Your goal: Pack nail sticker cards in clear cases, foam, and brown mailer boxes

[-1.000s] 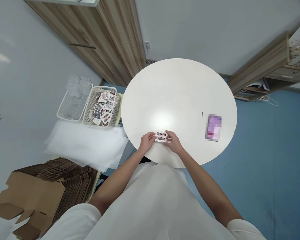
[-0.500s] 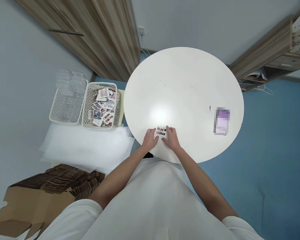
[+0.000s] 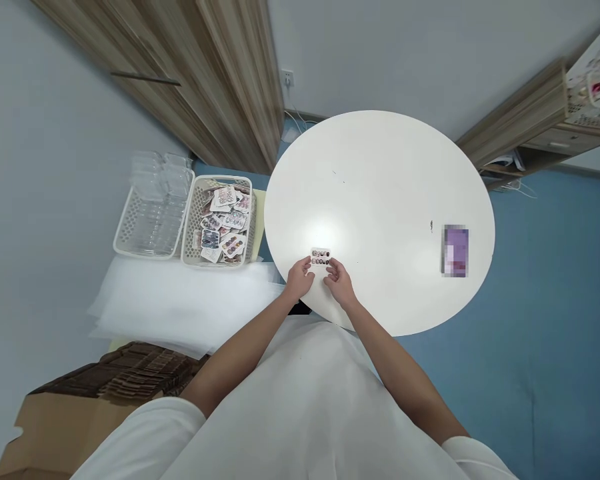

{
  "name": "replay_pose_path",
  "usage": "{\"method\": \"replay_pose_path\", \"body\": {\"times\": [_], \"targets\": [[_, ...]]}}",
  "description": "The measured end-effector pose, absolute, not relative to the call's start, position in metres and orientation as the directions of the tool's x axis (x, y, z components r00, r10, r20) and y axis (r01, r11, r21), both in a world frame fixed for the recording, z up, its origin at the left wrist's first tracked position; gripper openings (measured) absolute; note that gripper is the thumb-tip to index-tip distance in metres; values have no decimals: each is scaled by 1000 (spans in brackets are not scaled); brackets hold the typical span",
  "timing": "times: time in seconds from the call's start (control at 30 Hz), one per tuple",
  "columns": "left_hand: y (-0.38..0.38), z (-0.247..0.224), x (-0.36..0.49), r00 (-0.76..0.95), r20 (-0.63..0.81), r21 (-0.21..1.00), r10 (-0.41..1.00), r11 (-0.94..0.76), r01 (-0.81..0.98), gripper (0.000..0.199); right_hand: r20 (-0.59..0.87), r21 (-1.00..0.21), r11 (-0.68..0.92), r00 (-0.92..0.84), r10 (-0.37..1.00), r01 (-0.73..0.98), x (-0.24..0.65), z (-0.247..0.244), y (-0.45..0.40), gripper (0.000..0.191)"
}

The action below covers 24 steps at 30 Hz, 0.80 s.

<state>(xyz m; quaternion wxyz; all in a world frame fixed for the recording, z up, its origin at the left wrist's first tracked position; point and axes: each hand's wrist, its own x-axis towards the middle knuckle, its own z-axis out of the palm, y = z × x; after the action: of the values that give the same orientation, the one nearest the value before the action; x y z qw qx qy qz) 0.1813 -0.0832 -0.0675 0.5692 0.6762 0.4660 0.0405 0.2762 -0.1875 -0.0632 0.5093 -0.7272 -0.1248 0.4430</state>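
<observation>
A small white card of press-on nails [image 3: 321, 257], with two rows of dark and pinkish nails, is at the near side of the round white table [image 3: 380, 180]. My left hand [image 3: 299, 279] is at its left edge, fingers curled and fingertips against the card. On the opposite edge, my right hand [image 3: 340, 283] has bent fingers touching the card, its thumb lower and apart from them. Between them the two hands grip the card by its sides. Whether it lies flat on the tabletop or is slightly raised, I cannot tell.
Left of the table stands a white basket [image 3: 186, 233] heaped with similar nail cards. Beside it another basket [image 3: 117, 233] holds clear plastic boxes [image 3: 155, 180]. White translucent sheets [image 3: 180, 300] and folded cardboard [image 3: 70, 427] lie nearer. A blurred purple item [image 3: 455, 251] rests on the table's right.
The view has shifted, so the table and baskets appear further right and lower. My fingers have loosened around the card, and more of its sides shows.
</observation>
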Motion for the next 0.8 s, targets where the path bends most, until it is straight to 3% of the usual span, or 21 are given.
{"method": "replay_pose_path", "body": {"times": [0.3, 0.57, 0.8], "targets": [[-18, -76, 165, 522, -384, 808, 762, 3, 590, 55, -435, -900, -327, 529, 728, -289, 261, -78, -118, 67], [-9, -76, 164, 565, -333, 779, 755, -117, 616, 55, -434, -898, -300, 543, 719, -322, 259, -75, -110, 61], [-12, -84, 162, 566, -310, 818, 764, -90, 569, 56, -415, -908, -300, 537, 734, -293, 259, -77, -111, 60]]}}
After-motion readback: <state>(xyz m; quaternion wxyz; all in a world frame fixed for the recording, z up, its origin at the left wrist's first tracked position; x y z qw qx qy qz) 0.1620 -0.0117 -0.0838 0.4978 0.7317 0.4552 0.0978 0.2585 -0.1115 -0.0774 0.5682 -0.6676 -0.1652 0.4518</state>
